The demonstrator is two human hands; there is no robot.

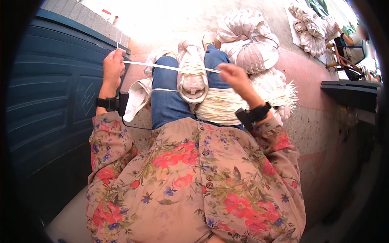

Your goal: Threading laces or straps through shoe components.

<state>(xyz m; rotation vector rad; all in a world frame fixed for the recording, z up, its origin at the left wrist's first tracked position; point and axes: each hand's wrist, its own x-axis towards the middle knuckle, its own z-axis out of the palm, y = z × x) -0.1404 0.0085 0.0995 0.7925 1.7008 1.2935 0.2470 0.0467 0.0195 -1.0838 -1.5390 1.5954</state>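
Note:
A pale pinkish-white sneaker (194, 90) rests between my thighs, its heel toward me. White shoelace (156, 66) runs through its upper part and is stretched out to both sides. My left hand (113, 67), raised off to the left, is closed on one end, with a short tip poking up above the fingers. On the right, my right hand (235, 77) is closed on the other end and slightly blurred. A thick bundle of cream laces (221, 107) lies across my right thigh. Another white shoe (138, 97) sits beside my left leg.
A dark blue panelled door (52, 89) stands close on the left. Large piles of white shoes (249, 42) lie on the floor ahead and to the right. Farther right, a person (356, 46) sits on a wooden chair beside another shoe pile (310, 30). A dark ledge (350, 87) juts in at right.

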